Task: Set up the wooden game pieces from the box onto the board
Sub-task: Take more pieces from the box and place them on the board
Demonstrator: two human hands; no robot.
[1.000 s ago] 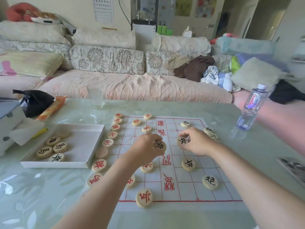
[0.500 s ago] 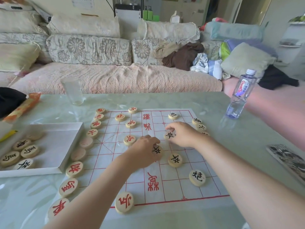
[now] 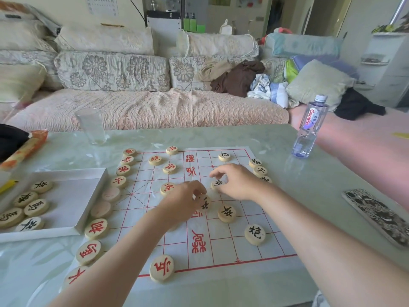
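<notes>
A white paper board (image 3: 223,258) with a red grid lies on the table, dotted with round wooden pieces in red and black lettering. My left hand (image 3: 181,203) pinches a black-lettered piece (image 3: 205,203) resting on the board's middle. Just beyond it, my right hand (image 3: 238,181) holds another black-lettered piece (image 3: 218,183) down on the board. A third black piece (image 3: 226,213) lies free beside them. The white box (image 3: 66,196) at the left holds several black-lettered pieces (image 3: 35,207).
A water bottle (image 3: 309,127) stands at the back right of the table. An empty glass (image 3: 90,126) stands at the back left. A patterned phone (image 3: 378,214) lies at the right edge. An orange packet (image 3: 24,148) and a black bag lie far left. A sofa runs behind.
Both hands have lowered their black pieces from just above the board onto it, the right one toward the far side. The camera has turned slightly to the right.
</notes>
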